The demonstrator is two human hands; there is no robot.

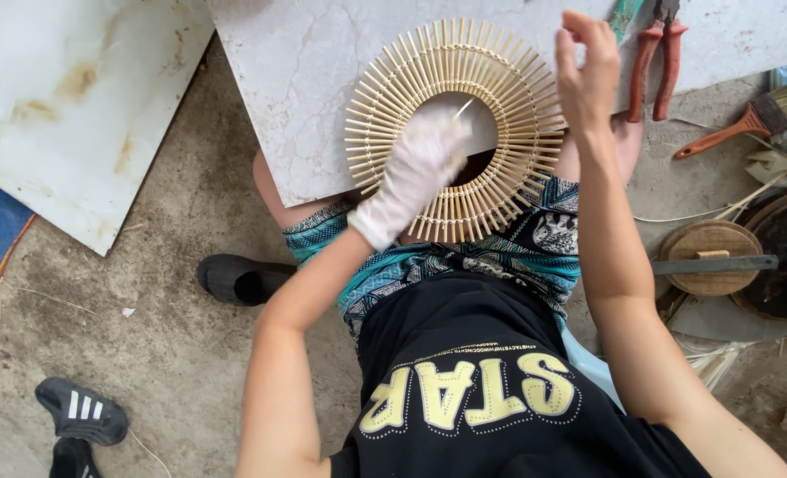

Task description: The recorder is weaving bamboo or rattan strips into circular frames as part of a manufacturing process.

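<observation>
Your gloved left hand (416, 173) pinches a thin stick (462, 109) over the bamboo ring (454, 128), which overhangs the slab's (296, 80) near edge. Your bare right hand (588, 75) hovers, fingers loosely together, holding nothing visible, beside the pliers (657, 62).

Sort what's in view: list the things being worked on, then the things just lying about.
In use:
left hand, gloved, on the bamboo stick ring
right hand, raised over the ring
marble slab under the ring

Lying about:
red-handled pliers
brush
round wooden disc
black shoes
</observation>
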